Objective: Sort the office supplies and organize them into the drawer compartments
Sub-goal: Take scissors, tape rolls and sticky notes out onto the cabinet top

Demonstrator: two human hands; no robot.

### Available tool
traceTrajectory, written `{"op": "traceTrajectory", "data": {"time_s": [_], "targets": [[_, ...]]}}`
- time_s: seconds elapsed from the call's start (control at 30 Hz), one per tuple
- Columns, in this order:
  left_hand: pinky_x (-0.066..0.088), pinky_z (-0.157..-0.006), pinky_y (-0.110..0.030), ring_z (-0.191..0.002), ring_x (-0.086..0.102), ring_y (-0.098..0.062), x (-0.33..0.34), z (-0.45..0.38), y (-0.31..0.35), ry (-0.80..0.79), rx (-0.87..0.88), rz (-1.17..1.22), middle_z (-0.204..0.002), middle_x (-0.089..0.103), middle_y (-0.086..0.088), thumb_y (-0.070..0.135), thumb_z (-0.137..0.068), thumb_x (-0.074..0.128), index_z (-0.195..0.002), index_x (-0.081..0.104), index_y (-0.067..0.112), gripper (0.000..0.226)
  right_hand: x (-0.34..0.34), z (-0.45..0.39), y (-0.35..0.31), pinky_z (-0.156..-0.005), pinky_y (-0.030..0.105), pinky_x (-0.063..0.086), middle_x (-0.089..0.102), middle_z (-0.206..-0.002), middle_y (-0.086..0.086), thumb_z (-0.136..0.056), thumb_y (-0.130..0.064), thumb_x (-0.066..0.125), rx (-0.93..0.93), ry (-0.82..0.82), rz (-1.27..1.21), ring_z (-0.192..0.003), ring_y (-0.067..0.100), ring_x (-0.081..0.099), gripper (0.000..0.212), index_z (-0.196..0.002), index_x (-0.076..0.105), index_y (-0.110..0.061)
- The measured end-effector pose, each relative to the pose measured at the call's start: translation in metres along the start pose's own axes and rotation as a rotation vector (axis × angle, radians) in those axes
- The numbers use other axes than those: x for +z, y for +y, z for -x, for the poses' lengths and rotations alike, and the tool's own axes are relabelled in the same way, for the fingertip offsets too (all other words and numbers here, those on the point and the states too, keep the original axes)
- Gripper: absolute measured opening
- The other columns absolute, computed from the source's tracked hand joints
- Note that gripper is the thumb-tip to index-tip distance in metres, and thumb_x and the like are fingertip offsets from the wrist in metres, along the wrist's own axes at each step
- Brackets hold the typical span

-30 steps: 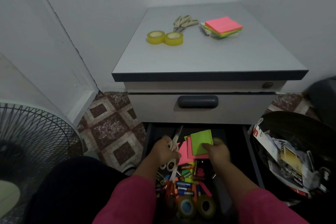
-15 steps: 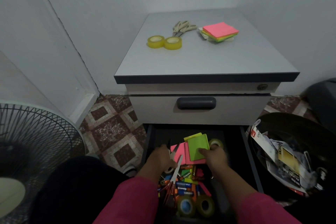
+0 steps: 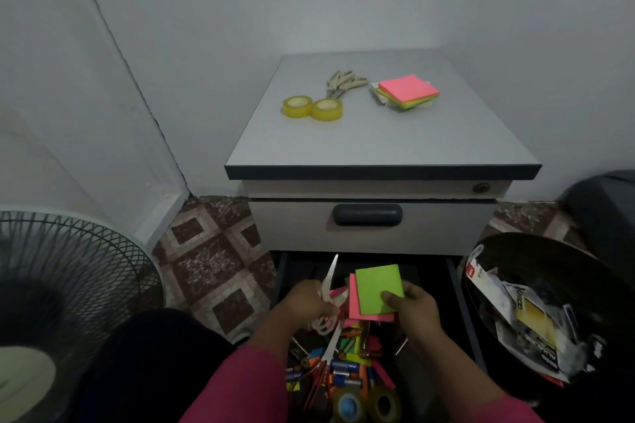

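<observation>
Here the right hand (image 3: 414, 307) pinches light, floppy sticky notes (image 3: 378, 288) by one corner above the open drawer (image 3: 457, 302); a flatter grip looks safer. The left hand (image 3: 305, 302) is clenched round stiff scissors (image 3: 330, 299) at the handles.

We have one view, worn on the head, looking forward and steeply down. Nearest us, low in frame, sit the left hand (image 3: 309, 302) and right hand (image 3: 414, 307) over the open drawer (image 3: 457, 319). Beyond the fingertips rises the cabinet (image 3: 371, 137), its top seen obliquely, walls farther behind it. The wide lens bends the edges.
</observation>
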State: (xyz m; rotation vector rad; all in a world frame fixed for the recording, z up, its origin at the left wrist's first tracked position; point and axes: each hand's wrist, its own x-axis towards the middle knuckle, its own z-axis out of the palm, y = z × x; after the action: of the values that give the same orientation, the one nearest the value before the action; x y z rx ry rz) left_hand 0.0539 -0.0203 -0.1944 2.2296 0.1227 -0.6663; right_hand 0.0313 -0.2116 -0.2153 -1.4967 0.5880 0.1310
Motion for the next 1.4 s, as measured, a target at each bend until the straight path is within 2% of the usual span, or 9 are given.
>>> {"op": "traceTrajectory", "data": {"time_s": [0.27,0.4,0.53,0.7,0.83,1.03,1.2,1.3,1.4], "targets": [[0.044,-0.070,-0.018,-0.082,0.056,-0.007,-0.040,0.043,0.032,0.001,0.170,-0.040,-0.089,0.059,0.006,0.009,-0.085,0.066,-0.096,0.058,0.015,0.015,-0.018,0.025,-0.032,-0.082,0.040,0.051,0.068,-0.102,0.013,-0.093,0.001,0.053,-0.097,-0.109,-0.082,-0.094,0.029,0.065,0.029,-0.120,0.058,-0.002],[0.049,-0.076,-0.026,-0.086,0.062,-0.013,-0.063,0.068,0.049,0.102,0.256,0.107,-0.091,0.066,0.003,0.008,-0.084,0.068,-0.093,0.062,0.023,0.018,-0.021,0.049,-0.068,-0.064,0.034,0.049,0.067,-0.096,0.014,-0.095,0.004,0.046,-0.188,-0.167,-0.140,-0.082,0.027,0.064,0.025,-0.113,0.058,-0.009],[0.050,-0.069,-0.020,-0.075,0.064,-0.008,-0.089,0.090,0.079,0.189,0.401,0.252,-0.081,0.069,0.005,0.005,-0.085,0.068,-0.091,0.066,0.020,0.016,-0.020,0.068,-0.115,-0.072,0.034,0.052,0.070,-0.098,0.011,-0.094,0.008,0.045,-0.367,-0.179,-0.167,-0.088,0.026,0.066,0.031,-0.114,0.060,-0.009],[0.050,-0.062,-0.018,-0.071,0.066,-0.004,-0.124,0.101,0.127,0.337,0.572,0.374,-0.076,0.071,0.006,0.004,-0.083,0.070,-0.090,0.069,0.020,0.017,-0.013,0.078,-0.185,-0.072,0.028,0.055,0.072,-0.097,0.003,-0.094,0.003,0.050,-0.649,-0.083,-0.166,-0.084,0.016,0.067,0.029,-0.111,0.062,-0.017],[0.052,-0.068,-0.019,-0.079,0.068,-0.007,-0.148,0.084,0.158,0.509,0.609,0.473,-0.083,0.073,0.006,0.009,-0.083,0.071,-0.090,0.069,0.025,0.018,0.000,0.044,-0.242,-0.081,0.039,0.055,0.069,-0.101,0.006,-0.092,-0.007,0.055,-0.763,0.099,-0.106,-0.091,0.023,0.065,0.024,-0.113,0.064,-0.014],[0.044,-0.048,-0.014,-0.074,0.057,-0.010,-0.170,0.040,0.202,0.717,0.524,0.533,-0.090,0.061,-0.003,0.015,-0.094,0.057,-0.098,0.058,0.010,0.006,0.019,-0.019,-0.301,-0.091,0.027,0.039,0.058,-0.128,0.011,-0.094,-0.013,0.051,-0.736,0.303,0.079,-0.120,0.027,0.052,0.041,-0.134,0.051,-0.006],[0.051,-0.081,-0.040,-0.097,0.058,-0.031,-0.206,-0.003,0.232,0.786,0.378,0.357,-0.099,0.060,-0.010,0.019,-0.095,0.043,-0.102,0.054,0.007,0.018,0.021,-0.055,-0.306,-0.094,0.037,0.037,0.054,-0.128,0.024,-0.097,-0.015,0.047,-0.763,0.376,0.364,-0.119,0.035,0.048,0.038,-0.132,0.048,0.000],[0.051,-0.088,-0.043,-0.102,0.058,-0.033,-0.229,-0.027,0.243,0.785,0.312,0.297,-0.113,0.060,-0.016,0.019,-0.095,0.044,-0.115,0.052,0.003,0.027,0.022,-0.074,-0.307,-0.096,0.043,0.039,0.056,-0.127,0.024,-0.096,-0.025,0.048,-0.729,0.460,0.463,-0.119,0.038,0.048,0.041,-0.132,0.053,-0.005],[0.053,-0.063,-0.026,-0.087,0.058,-0.027,-0.241,-0.045,0.251,0.724,0.222,0.322,-0.112,0.059,-0.015,0.009,-0.094,0.047,-0.122,0.049,-0.001,0.030,0.022,-0.080,-0.309,-0.102,0.045,0.035,0.052,-0.134,0.021,-0.096,-0.035,0.046,-0.656,0.466,0.460,-0.127,0.037,0.042,0.047,-0.136,0.050,-0.009]]}}
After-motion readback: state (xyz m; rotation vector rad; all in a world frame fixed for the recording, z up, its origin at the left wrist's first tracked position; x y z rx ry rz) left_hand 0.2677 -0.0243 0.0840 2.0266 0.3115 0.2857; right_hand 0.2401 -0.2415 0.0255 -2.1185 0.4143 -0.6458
